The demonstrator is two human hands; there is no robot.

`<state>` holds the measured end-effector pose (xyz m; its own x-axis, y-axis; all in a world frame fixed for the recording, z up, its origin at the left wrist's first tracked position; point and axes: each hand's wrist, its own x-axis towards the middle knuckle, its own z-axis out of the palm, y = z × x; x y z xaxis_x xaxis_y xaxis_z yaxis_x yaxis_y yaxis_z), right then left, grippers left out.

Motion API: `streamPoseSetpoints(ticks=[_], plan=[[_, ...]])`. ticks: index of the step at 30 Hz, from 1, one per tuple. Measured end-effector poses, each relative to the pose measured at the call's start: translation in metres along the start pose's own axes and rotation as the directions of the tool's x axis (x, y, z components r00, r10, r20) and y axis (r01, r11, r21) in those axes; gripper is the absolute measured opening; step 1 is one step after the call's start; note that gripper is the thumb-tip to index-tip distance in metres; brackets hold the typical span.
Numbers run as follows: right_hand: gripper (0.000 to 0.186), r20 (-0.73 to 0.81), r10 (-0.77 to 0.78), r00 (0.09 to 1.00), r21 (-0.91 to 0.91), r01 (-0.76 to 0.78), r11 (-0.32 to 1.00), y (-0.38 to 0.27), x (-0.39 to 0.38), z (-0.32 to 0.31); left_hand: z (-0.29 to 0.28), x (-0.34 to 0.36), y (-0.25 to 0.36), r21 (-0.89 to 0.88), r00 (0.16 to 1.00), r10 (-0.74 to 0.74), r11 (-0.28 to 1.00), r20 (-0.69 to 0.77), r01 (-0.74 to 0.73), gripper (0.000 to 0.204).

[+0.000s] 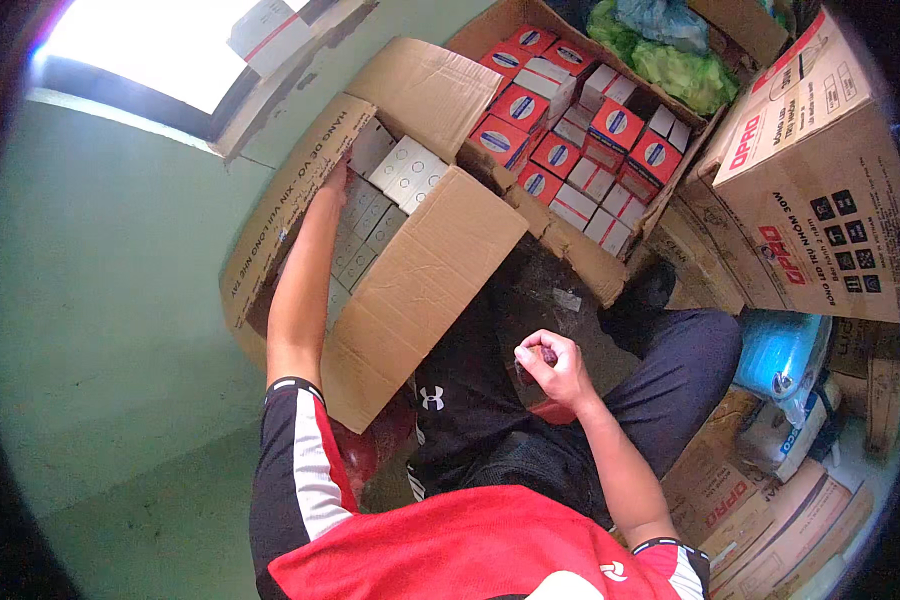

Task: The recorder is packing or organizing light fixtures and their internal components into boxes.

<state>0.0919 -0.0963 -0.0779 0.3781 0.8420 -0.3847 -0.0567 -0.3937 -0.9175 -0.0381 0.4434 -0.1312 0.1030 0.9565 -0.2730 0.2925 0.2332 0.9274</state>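
Observation:
My left arm reaches into an open cardboard box [435, 270] beside the wall. Inside are rows of small white-and-grey cartons [365, 225]. My left hand [339, 182] is by the box's far left inner wall, next to a pale carton [371, 148]; its fingers are mostly hidden. Above my lap, my right hand [558, 372] is closed round a small dark reddish-brown object [523, 373], whose kind I cannot make out. Ahead stands a second open cardboard box [575, 257], filled with red-and-white small cartons [553, 153].
A large closed cardboard box [810, 180] stands at the right. Behind are green and blue plastic bags [670, 60]. Lower right are a blue plastic-wrapped pack [780, 350] and flattened cardboard [760, 520]. A green wall [120, 300] bounds the left, with a bright window [160, 50] above.

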Motion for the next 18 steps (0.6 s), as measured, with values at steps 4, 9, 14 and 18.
streamPoseSetpoints(ticks=[4, 9, 14, 18], plan=[[0.026, -0.064, 0.026, 0.998, 0.017, -0.025, 1.000, 0.007, 0.001, -0.002, 0.016, 0.010, -0.025, -0.118, 0.996, -0.074, 0.990, 0.049, 0.079, 0.036], [0.025, -0.002, -0.047, 0.999, 0.075, 0.047, 0.996, -0.001, 0.007, 0.019, -0.052, 0.058, -0.042, 0.038, 0.988, 0.152, 0.988, -0.031, -0.150, 0.045], [0.024, -0.058, -0.016, 0.998, 0.017, 0.017, 1.000, -0.001, 0.003, 0.010, -0.005, -0.001, -0.025, 0.379, 0.932, 0.332, 0.889, -0.148, -0.257, 0.068], [0.024, -0.110, -0.022, 0.994, 0.065, 0.030, 0.997, 0.008, -0.002, -0.010, 0.022, -0.055, 0.016, 0.251, 0.979, 0.192, 0.947, 0.063, -0.201, 0.075]])
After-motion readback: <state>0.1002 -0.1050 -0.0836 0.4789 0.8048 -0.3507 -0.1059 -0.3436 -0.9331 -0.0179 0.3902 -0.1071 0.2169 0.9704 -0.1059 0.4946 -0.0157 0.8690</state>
